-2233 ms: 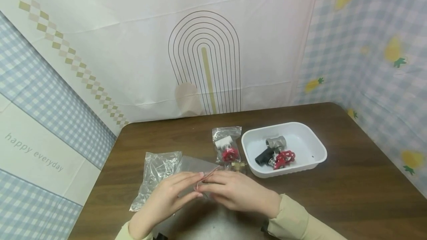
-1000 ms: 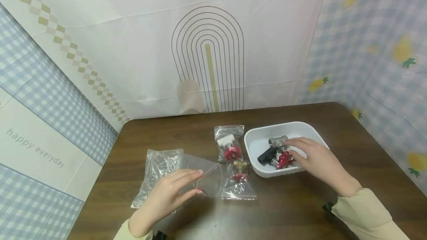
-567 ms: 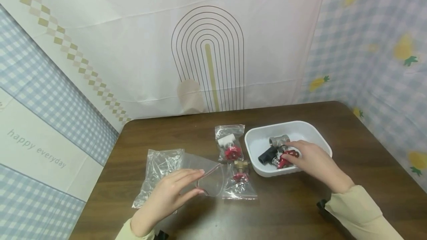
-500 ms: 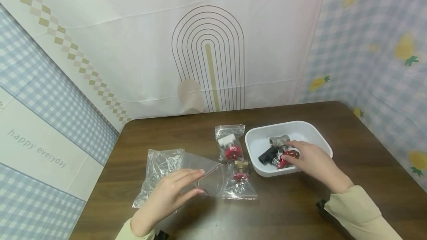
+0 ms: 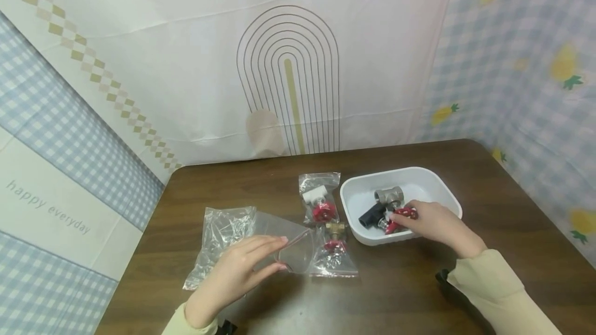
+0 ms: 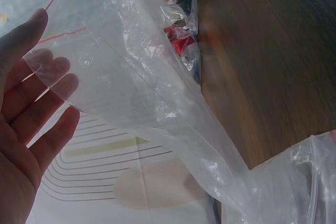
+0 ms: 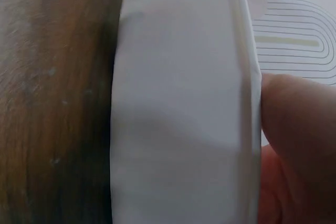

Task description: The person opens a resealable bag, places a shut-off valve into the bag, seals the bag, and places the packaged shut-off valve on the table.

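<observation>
My left hand (image 5: 237, 260) holds a clear zip-lock bag (image 5: 300, 249) by its mouth, thumb and fingers apart at the edges, so the mouth gapes. In the left wrist view the film of this bag (image 6: 121, 82) overlaps the fingertips, and red zip lines run near the thumb. My right hand (image 5: 437, 224) reaches into the white tray (image 5: 365, 239) and grips a valve by its red handwheel (image 5: 398, 221). Beside it lie a grey metal valve body (image 5: 388, 195) and a black one (image 5: 371, 216). In the right wrist view the tray wall (image 7: 178, 77) hides the valves.
Left of the tray lie a bagged white valve with a red wheel (image 5: 321, 203) and a bagged brass valve (image 5: 335, 242). Other clear plastic bags (image 5: 223, 229) lie behind the left hand. The wooden table (image 5: 493, 195) reaches back to a patterned cloth (image 5: 209, 92).
My right hand has left the bag mouth, moved right into the tray and closed its fingers on the red handwheel. My left hand has stayed at the bag.
</observation>
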The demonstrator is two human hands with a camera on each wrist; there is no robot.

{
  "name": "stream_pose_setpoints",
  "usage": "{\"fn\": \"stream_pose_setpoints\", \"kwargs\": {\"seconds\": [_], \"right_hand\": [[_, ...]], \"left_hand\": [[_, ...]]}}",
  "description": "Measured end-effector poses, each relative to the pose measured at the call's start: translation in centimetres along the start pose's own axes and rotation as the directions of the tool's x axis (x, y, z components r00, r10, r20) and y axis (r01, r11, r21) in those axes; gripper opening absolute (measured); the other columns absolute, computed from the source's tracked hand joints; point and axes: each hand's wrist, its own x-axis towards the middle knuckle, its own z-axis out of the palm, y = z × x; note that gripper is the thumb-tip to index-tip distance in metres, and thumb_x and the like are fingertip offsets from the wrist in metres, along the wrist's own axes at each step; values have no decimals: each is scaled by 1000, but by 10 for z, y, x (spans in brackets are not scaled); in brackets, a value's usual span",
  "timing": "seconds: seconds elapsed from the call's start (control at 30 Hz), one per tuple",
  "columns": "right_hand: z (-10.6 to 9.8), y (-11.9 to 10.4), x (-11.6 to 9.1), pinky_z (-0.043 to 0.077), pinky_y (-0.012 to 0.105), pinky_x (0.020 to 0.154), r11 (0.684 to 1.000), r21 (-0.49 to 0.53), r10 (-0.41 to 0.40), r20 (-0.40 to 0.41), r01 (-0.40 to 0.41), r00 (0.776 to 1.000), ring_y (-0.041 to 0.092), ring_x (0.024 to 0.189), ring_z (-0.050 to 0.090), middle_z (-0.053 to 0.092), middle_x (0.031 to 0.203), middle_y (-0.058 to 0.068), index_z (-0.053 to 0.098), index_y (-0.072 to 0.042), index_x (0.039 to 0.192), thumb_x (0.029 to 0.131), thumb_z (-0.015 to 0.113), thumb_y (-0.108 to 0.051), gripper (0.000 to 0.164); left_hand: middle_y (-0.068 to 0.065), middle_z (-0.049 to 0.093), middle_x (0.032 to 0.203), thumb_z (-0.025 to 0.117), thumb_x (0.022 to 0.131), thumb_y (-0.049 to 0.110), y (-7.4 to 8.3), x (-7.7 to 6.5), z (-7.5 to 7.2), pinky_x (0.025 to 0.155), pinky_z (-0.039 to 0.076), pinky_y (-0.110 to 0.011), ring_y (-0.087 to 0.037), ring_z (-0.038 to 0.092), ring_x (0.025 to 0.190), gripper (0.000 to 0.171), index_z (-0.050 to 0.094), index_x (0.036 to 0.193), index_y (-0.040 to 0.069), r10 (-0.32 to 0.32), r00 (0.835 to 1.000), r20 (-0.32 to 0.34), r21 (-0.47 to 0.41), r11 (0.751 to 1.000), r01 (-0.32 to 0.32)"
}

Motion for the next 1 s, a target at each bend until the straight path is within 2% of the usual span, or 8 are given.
{"fn": "stream_pose_setpoints", "kwargs": {"seconds": [0.07, 0.13, 0.23, 0.43, 0.57, 0.73, 0.8, 1.0], "right_hand": [[1, -1, 2, 42, 33, 56, 1000, 15, 3, 16, -3, 1000, 19, 65, 53, 58, 72, 3, 65, 1, 101, 92, 61, -62, 64], [2, -2, 3, 41, 32, 56, 1000, 27, 9, 24, -10, 1000, 19, 64, 51, 54, 69, 2, 64, -4, 91, 93, 59, -62, 58], [3, -3, 3, 39, 32, 55, 999, 30, 20, 25, -20, 999, 19, 63, 50, 53, 69, 3, 61, -8, 86, 95, 57, -62, 55], [6, -1, 4, 38, 33, 55, 998, 33, 56, -32, -54, 998, 20, 64, 51, 57, 73, 3, 60, -6, 90, 93, 59, -61, 55], [6, 2, 5, 41, 35, 58, 997, 45, 60, -88, -56, 994, 23, 69, 54, 65, 82, 7, 61, -4, 96, 93, 60, -59, 55], [5, 5, 7, 42, 35, 59, 995, 79, 67, -101, -59, 993, 24, 71, 56, 65, 84, 9, 60, 0, 104, 94, 60, -57, 58], [5, 6, 7, 43, 34, 58, 993, 109, 61, -116, -48, 991, 24, 71, 55, 63, 82, 9, 58, 3, 105, 94, 62, -53, 57], [2, 10, 9, 47, 33, 63, 983, 185, 23, -206, 16, 978, 26, 78, 55, 61, 89, 14, 54, 3, 105, 92, 71, -30, 40]], "left_hand": [[-5, 71, 121, 77, 85, 31, 1, 0, 0, 93, 56, -38, -20, 69, 106, 47, 69, 124, 7, 5, 1000, -2, 6, 1000, -5], [-5, 71, 122, 77, 85, 32, 1, 0, 0, 94, 55, -38, -20, 69, 107, 47, 69, 124, 7, 8, 1000, 0, 13, 1000, -8], [-5, 71, 121, 78, 85, 31, 2, 1, 0, 95, 55, -37, -20, 69, 107, 48, 69, 125, 7, 10, 1000, 3, 18, 1000, -10], [-5, 71, 121, 76, 87, 33, 0, 0, 0, 91, 57, -40, -19, 69, 106, 46, 69, 124, 7, -3, 1000, 26, 21, 1000, 2], [-4, 71, 122, 76, 86, 33, 0, -2, 1, 93, 56, -39, -19, 68, 108, 46, 69, 124, 7, -19, 999, 44, 10, 1000, 19], [-4, 70, 123, 77, 85, 32, 1, -2, 2, 95, 55, -36, -18, 68, 109, 47, 69, 125, 8, -29, 998, 59, 7, 1000, 28], [-4, 70, 123, 78, 85, 32, 1, -2, 3, 95, 55, -36, -18, 68, 109, 48, 69, 125, 8, -27, 998, 57, 8, 1000, 27], [-5, 71, 122, 77, 86, 31, 0, -1, 3, 95, 55, -36, -18, 68, 108, 47, 69, 125, 7, -10, 999, 47, 5, 1000, 10]]}}
